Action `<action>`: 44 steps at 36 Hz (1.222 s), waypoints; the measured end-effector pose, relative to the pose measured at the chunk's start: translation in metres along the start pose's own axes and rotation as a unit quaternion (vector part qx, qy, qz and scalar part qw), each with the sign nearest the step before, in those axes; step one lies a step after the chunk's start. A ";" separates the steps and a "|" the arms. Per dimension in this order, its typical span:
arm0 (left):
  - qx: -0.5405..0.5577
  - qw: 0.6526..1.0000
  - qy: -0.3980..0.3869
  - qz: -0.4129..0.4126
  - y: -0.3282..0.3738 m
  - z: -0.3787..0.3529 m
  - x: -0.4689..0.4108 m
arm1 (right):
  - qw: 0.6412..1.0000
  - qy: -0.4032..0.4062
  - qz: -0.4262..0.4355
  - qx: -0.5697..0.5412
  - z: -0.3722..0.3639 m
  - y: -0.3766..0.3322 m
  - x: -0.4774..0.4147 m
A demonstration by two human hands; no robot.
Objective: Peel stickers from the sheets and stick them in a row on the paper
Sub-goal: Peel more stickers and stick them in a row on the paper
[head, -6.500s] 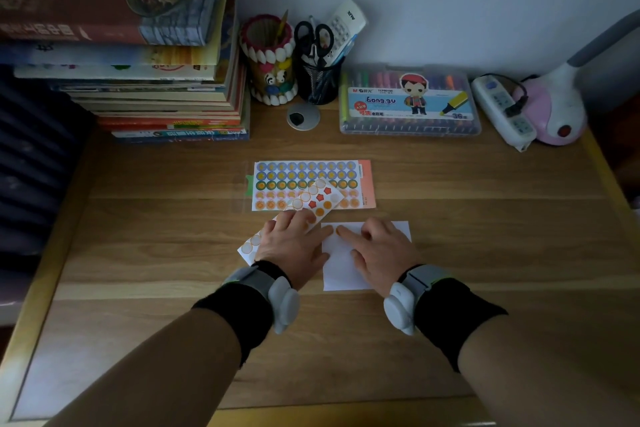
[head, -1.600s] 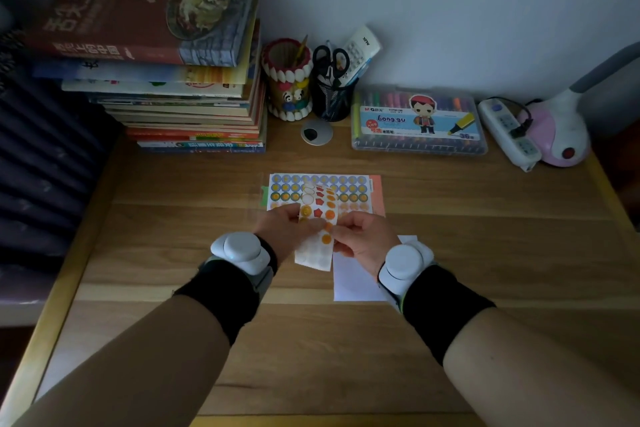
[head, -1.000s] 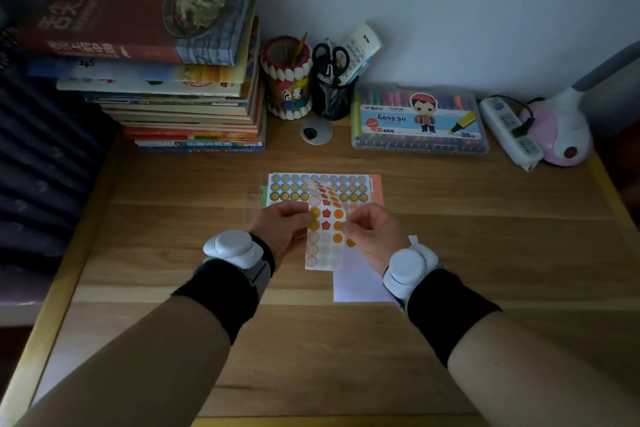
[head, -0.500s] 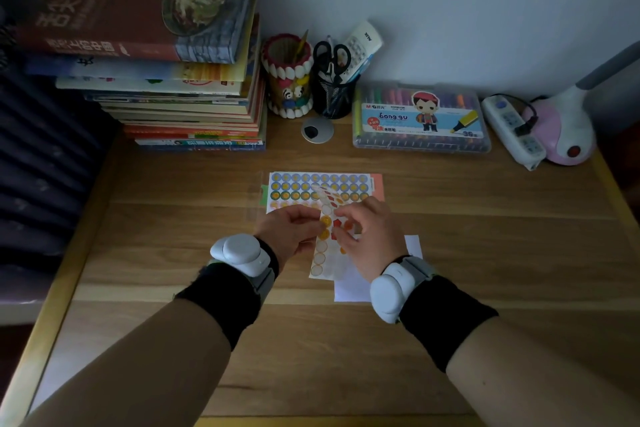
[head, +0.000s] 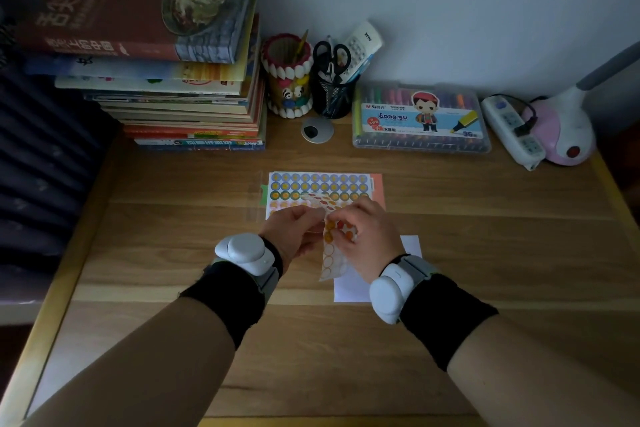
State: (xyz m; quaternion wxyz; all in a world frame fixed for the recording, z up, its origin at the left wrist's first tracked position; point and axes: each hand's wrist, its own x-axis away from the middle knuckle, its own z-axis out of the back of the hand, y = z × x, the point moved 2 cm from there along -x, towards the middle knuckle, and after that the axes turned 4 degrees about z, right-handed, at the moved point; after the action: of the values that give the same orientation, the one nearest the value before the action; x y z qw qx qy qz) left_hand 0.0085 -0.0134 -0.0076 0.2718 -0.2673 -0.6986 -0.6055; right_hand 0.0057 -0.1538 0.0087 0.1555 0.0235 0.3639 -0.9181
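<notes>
The left hand (head: 294,232) has its fingers curled and pinches the left edge of a small sticker sheet (head: 333,258), lifted above the table (head: 485,253). The right hand (head: 370,239) is curled onto the sheet's right side, fingertips over the orange and red stickers; whether one is coming off is too small to tell. The sheet's long axis runs away from the person. Its near end, with empty white rings, hangs down towards them, and its far end bends over between the two hands.

Under the right wrist lies the white paper (head: 349,288), flat on the table, its far corner showing just beyond the hand. Just behind the hands a bigger sticker sheet (head: 318,184) lies flat, long side left to right, rows of round stickers facing up.

Along the wall stand a stack of books (head: 166,80), a pen pot (head: 287,80), a mesh cup (head: 332,97) holding scissors, a box of markers (head: 420,118), a power strip (head: 512,132) and a pink lamp (head: 568,128).
</notes>
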 end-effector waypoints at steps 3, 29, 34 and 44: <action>-0.015 1.000 -0.004 -0.007 -0.001 0.001 -0.002 | 1.000 -0.004 0.010 0.003 0.001 -0.002 0.000; -0.020 0.997 -0.079 -0.016 -0.001 0.005 -0.003 | 0.999 -0.005 -0.031 -0.026 0.004 0.002 -0.001; -0.112 0.992 -0.046 -0.027 0.000 0.009 -0.005 | 0.998 -0.008 -0.040 -0.049 0.005 0.001 0.000; -0.102 0.994 -0.028 -0.026 0.001 0.008 -0.005 | 0.999 0.001 -0.012 -0.043 0.005 0.001 0.000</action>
State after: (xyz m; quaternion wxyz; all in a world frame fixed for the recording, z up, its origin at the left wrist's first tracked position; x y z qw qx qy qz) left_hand 0.0120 -0.0054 -0.0110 0.2075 -0.2926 -0.6469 -0.6729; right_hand 0.0068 -0.1582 0.0116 0.1450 0.0130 0.4034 -0.9033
